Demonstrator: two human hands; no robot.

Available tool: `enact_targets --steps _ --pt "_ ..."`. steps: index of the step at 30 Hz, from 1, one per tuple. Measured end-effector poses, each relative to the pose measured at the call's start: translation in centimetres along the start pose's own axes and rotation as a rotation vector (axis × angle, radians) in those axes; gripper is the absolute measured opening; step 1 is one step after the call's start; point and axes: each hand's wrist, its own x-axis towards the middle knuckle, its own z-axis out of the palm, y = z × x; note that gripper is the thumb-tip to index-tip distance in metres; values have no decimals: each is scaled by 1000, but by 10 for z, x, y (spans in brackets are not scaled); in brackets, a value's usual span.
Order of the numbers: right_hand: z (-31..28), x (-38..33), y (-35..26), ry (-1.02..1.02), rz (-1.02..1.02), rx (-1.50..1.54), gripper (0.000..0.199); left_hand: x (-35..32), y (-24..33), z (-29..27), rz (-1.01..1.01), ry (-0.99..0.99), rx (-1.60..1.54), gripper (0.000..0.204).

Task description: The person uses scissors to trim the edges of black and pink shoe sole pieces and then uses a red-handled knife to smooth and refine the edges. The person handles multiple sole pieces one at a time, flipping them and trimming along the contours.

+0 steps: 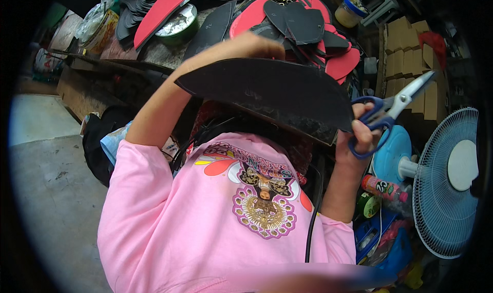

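Note:
In front of my chest hangs a large, half-moon-shaped black sheet point(267, 90), its curved edge toward the table and its surface faintly marked. My left hand point(254, 45) is bent over just beyond the curved edge. Its fingers are hidden, so I cannot tell whether it grips the sheet. Blue-handled scissors point(393, 110) are in my right hand point(363, 134), with fingers through the loops and the blades pointing up and right, away from the sheet. The sheet's right corner reaches the fingers of that hand; whether they pinch it is unclear.
Black and red cut pieces point(303, 26) pile up on the table, beside a tub of white paste point(177, 23). A blue-rimmed jar point(351, 10) stands behind. On the right are cardboard boxes point(408, 57), a standing fan point(447, 180) and a bottle point(382, 187). Something blurred crosses the bottom edge.

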Motion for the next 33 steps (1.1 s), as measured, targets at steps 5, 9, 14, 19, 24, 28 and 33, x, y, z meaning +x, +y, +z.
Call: enact_targets --steps 5,9,14,19,24,28,33 --pt "0 9 -13 -185 -103 130 51 -18 32 49 -293 -321 -359 67" --pt "5 6 -2 -58 -170 -120 58 1 52 88 402 144 -377 103" --pt "9 -18 24 -479 -134 -532 51 -1 58 96 146 296 -851 63" --pt "-11 -22 18 -486 277 -553 44 -5 46 61 -20 403 -1024 31" --pt "-30 -21 8 -553 472 -478 64 -16 30 25 -170 329 -944 36" --pt "-31 -18 6 -587 554 -556 70 -16 22 16 -225 319 -932 37" --pt "-27 -9 -4 -593 603 -570 66 -19 22 5 -329 173 -964 36"
